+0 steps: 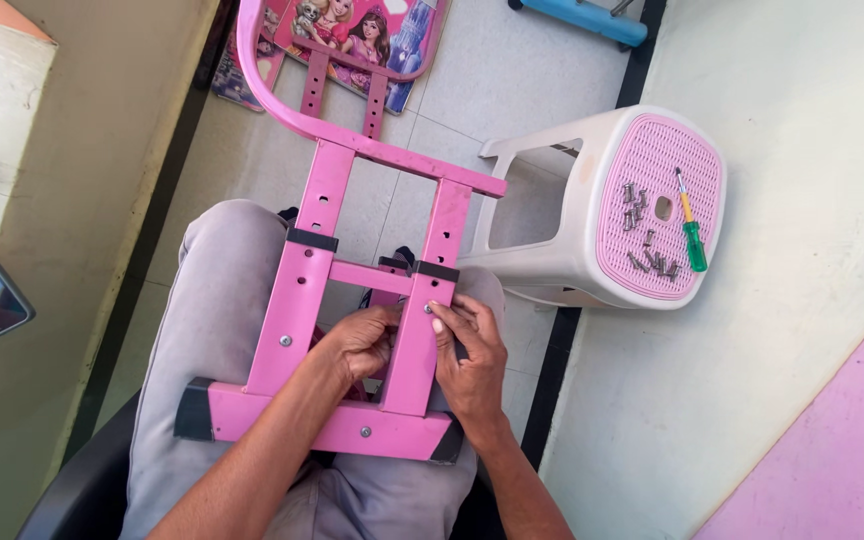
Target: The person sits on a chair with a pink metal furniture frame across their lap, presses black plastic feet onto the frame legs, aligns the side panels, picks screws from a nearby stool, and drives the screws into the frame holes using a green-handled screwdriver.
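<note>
I look down and see a pink metal frame [352,300] lying across my lap. Both of my hands are on its right upright bar. My left hand [362,340] curls around the bar from the inner side. My right hand [472,350] holds the bar from the outer side, and its fingertips [439,308] pinch at a small silver screw [426,309] in a hole there. So both hands are clenched on the frame, not loose.

To do this bit well, I think the screw should sit straight in its hole. The left hand should keep the bar from wobbling. The fingers should turn slowly so the screw does not tip or drop.

Beside my knee stands a white stool [552,250] with a pink woven top. It works like a little tray. On it lie a bunch of loose silver screws [642,230] and a green screwdriver [692,235], just beside them.
</note>
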